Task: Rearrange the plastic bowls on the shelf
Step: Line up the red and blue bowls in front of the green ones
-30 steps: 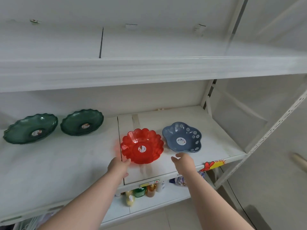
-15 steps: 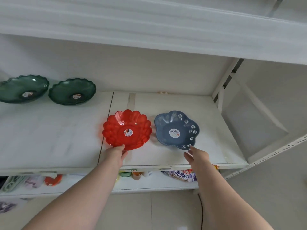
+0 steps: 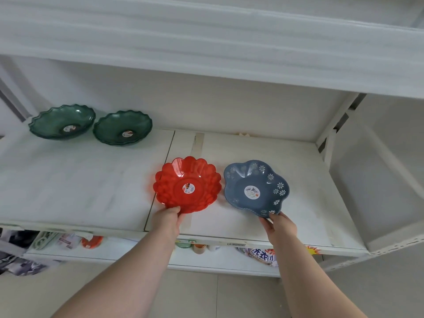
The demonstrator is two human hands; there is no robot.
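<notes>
Shelf (image 3: 80,191): white, worn surface, two boards meeting at a seam left of centre; strip of tape running front to back just right of the seam.

Red bowl (image 3: 187,184): translucent plastic, scalloped rim, round sticker at centre. Sits across the seam and the tape strip, near the front edge, just beside the blue bowl without touching.

Blue bowl (image 3: 255,187): petal-shaped rim, white flower print along the right side, round sticker at centre. Stands right of the red bowl, near side tipped up a little off the board.

Green bowls, two: left one (image 3: 62,121), right one (image 3: 122,127). Dark, wavy rims, sticker in each. Set side by side at the back left, rims close or touching, well apart from the red and blue pair.

Left hand (image 3: 166,220): closed on the near rim of the red bowl, thumb on top of the rim, fingers under.

Right hand (image 3: 278,224): pinching the near rim of the blue bowl, thumb and fingertips at its lower right edge.

Upper shelf (image 3: 206,49): white, overhanging the whole row.

Lower shelf (image 3: 218,260): packaged goods and small bottles, partly hidden, blurred.
</notes>
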